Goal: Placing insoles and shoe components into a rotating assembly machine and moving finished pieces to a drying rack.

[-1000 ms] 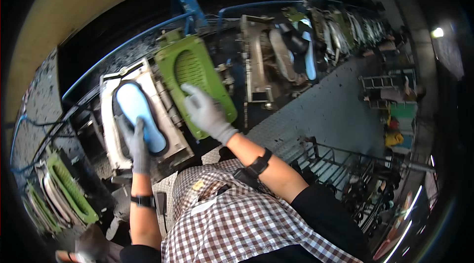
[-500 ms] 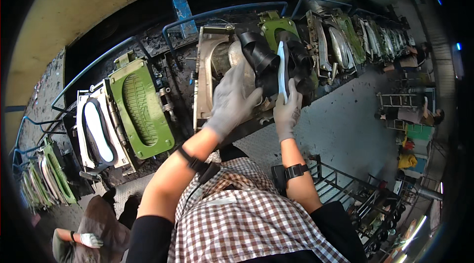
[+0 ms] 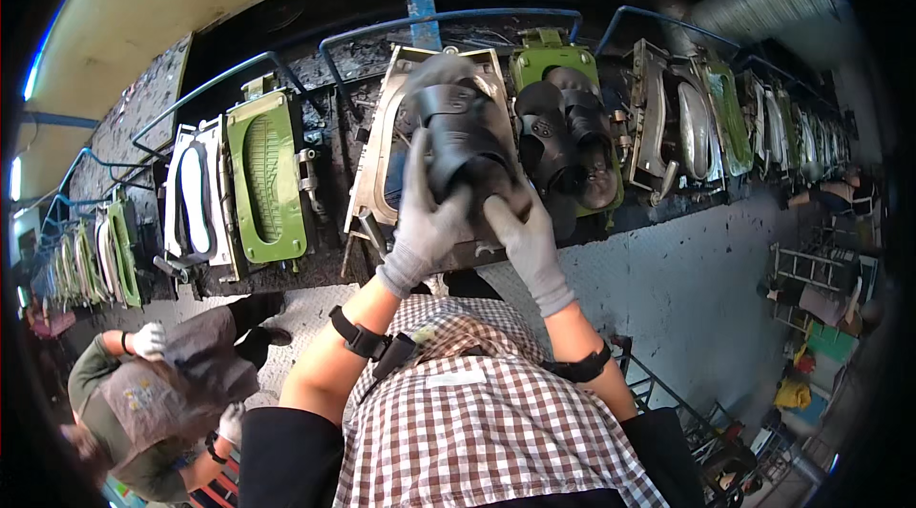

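In the middle of the view a black strapped sandal point(image 3: 466, 131) is between my two grey-gloved hands, its far end blurred by motion. My left hand point(image 3: 426, 227) is closed along its left side near the close end. At the right near edge, my right hand point(image 3: 525, 246) grips it, fingers partly tucked inside the opening. Beneath the sandal lies a pale metal sole mould point(image 3: 380, 150), largely covered. Other black sandals point(image 3: 546, 126) rest on the green mould lid point(image 3: 532, 60) just right of it.
An open mould with a white sole point(image 3: 194, 198) and green lid point(image 3: 267, 179) sits left. More moulds point(image 3: 687, 122) line the bench to the right. Blue rails point(image 3: 448, 21) run behind. At lower left another person point(image 3: 157, 384) with gloved hands works; a dark metal rack point(image 3: 687, 422) stands lower right.
My right hand has moved left, and both hands now grip one sandal over the mould. The pale-blue-edged piece from my right hand no longer shows. The view has shifted; the other person is more visible.
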`<state>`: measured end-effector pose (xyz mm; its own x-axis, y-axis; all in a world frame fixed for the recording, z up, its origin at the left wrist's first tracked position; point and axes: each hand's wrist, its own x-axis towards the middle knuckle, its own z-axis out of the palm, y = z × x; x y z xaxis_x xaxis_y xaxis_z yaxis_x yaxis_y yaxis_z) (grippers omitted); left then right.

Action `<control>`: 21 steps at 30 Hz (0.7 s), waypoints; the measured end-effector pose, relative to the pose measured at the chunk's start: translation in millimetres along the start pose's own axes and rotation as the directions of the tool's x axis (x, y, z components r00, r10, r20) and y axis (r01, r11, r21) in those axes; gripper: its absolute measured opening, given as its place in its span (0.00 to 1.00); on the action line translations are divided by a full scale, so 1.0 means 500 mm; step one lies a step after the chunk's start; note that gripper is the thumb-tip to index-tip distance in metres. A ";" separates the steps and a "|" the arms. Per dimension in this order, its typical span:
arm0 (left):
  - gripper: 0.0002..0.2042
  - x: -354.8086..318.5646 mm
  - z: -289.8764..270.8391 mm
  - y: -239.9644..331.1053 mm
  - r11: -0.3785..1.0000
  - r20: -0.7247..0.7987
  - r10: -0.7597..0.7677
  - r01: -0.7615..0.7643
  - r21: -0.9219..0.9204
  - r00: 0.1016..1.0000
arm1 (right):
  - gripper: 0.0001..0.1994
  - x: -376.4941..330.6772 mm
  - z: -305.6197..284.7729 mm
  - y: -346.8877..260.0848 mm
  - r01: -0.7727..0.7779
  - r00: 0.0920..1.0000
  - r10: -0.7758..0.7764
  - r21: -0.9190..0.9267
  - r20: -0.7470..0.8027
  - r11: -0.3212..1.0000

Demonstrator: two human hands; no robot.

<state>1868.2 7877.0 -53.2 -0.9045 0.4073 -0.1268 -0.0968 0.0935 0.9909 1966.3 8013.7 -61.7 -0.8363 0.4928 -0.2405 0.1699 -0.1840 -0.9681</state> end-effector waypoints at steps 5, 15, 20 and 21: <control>0.37 0.090 -0.001 -0.108 0.973 -0.146 -0.230 0.222 -0.071 0.962 | 0.23 0.054 -0.037 -0.047 0.019 0.989 -0.034 -0.109 -0.143 0.994; 0.27 0.110 0.019 -0.217 0.805 -0.034 -0.397 0.330 -0.493 0.917 | 0.22 0.249 0.007 -0.076 0.430 0.745 -0.667 -0.758 -0.009 0.490; 0.32 0.072 0.015 -0.251 0.890 0.029 -0.247 0.238 -0.389 0.969 | 0.17 0.204 0.084 -0.013 0.479 0.877 -0.262 -0.783 0.404 0.396; 0.36 0.066 -0.008 -0.284 0.965 0.082 -0.260 0.261 0.008 0.962 | 0.17 0.195 0.107 -0.003 0.533 0.843 -0.176 -0.746 0.508 0.400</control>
<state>1850.2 7873.6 -197.9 -0.8106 0.4423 -0.3838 -0.3262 0.2033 0.9232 1856.7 8016.3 -80.0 -0.9999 0.0160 0.0032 0.0114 0.8229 -0.5680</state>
